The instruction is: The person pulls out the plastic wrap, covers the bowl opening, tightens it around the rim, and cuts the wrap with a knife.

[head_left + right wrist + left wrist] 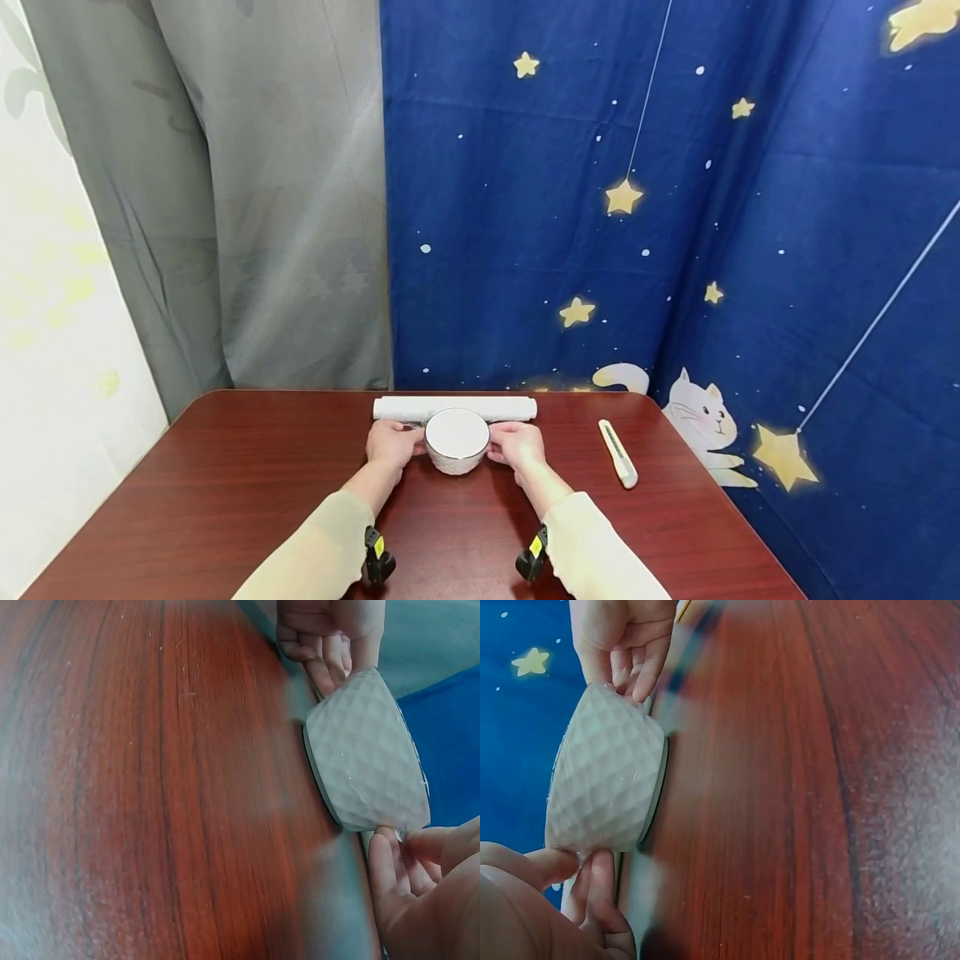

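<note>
A white bowl (456,454) with a diamond-textured outside and a dark rim stands on the table in the head view. Clear cling film clings to the bowl's side and shows as glossy creases in both wrist views. At the bowl's left side, my left hand (392,446) pinches the film between thumb and fingers, right by the rim. Mirroring it, my right hand (519,446) pinches film at the right side, as the thumb and fingertips (384,851) show in the right wrist view. Just behind the bowl lies a white roll of cling film (495,408), partly hidden by it.
A white utility knife (618,454) lies on the dark red wooden table (247,483), to the right of my right hand. Grey and blue star-patterned curtains (525,208) hang beyond the table's far edge.
</note>
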The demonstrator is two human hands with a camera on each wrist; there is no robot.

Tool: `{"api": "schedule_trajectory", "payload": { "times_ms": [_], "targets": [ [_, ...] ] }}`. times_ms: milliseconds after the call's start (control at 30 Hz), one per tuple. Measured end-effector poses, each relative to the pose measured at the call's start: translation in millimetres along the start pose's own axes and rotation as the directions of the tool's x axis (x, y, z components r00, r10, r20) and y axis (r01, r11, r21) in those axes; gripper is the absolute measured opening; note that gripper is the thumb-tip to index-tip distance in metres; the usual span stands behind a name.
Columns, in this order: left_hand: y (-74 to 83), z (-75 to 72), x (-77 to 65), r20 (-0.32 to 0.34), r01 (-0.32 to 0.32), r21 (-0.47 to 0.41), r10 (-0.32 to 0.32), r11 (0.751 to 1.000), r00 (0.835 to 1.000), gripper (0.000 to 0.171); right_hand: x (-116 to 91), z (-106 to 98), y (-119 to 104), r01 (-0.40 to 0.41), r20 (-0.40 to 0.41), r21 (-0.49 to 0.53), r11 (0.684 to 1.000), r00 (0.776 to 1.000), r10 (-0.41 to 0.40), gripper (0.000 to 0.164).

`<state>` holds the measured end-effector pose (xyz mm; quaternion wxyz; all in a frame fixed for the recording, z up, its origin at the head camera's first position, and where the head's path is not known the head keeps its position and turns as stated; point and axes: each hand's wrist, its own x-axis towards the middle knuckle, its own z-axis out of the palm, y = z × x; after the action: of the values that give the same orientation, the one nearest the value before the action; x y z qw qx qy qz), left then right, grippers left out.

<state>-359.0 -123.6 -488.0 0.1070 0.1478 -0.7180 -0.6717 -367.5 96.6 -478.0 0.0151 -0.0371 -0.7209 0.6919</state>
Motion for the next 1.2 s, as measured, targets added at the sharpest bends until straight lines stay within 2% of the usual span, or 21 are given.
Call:
{"api": "schedule_trajectory", "payload": {
  "times_ms": [167,333,433,567,700,767,900,1000,1100,1200],
  "targets": [
    [0.1,-3.3,-1.0,0.043,-0.047,0.077,0.044,0.996,0.998,0.014,-0.4,0.4,0.9,0.043,-0.017,-0.086,0.995,0.999,-0.044,0.016],
    [-1.6,-6.9,-4.3,0.096,-0.135,0.188,0.118,0.973,0.988,0.017,-1.9,1.8,-0.4,0.081,0.033,-0.149,0.986,0.997,-0.077,0.016],
    [-0.9,-9.2,-6.0,0.153,-0.169,0.199,0.139,0.965,0.978,0.019,-2.2,1.1,-2.8,0.091,0.068,-0.191,0.977,0.995,-0.079,0.018],
    [-2.2,-11.0,-5.0,0.214,-0.168,0.182,0.128,0.969,0.969,0.023,-2.0,-0.1,-3.4,0.117,0.118,-0.225,0.967,0.989,-0.092,0.026],
    [-4.9,-11.8,-3.4,0.203,-0.182,0.210,0.139,0.961,0.969,0.020,-5.4,0.6,-0.5,0.187,0.125,-0.306,0.933,0.980,-0.155,0.033],
    [-7.1,-12.1,-2.6,0.182,-0.179,0.207,0.142,0.962,0.973,0.017,-7.8,1.2,2.1,0.207,0.098,-0.360,0.910,0.978,-0.184,0.029],
    [-10.0,-12.7,-4.3,0.157,-0.167,0.166,0.142,0.972,0.977,0.011,-12.6,2.1,5.9,0.187,0.020,-0.443,0.877,0.980,-0.199,0.015],
    [-9.4,-13.0,-7.4,0.152,-0.161,0.136,0.140,0.978,0.978,0.011,-14.4,1.9,4.9,0.177,0.006,-0.475,0.862,0.980,-0.198,0.013],
    [-7.9,-12.7,-10.3,0.155,-0.170,0.140,0.148,0.976,0.977,0.012,-15.3,1.3,-0.2,0.187,0.054,-0.458,0.869,0.982,-0.183,0.014],
    [-6.5,-12.3,-12.7,0.173,-0.206,0.185,0.175,0.961,0.969,0.017,-16.2,1.0,-4.9,0.179,0.117,-0.405,0.896,0.983,-0.144,0.016]
  ]
}}
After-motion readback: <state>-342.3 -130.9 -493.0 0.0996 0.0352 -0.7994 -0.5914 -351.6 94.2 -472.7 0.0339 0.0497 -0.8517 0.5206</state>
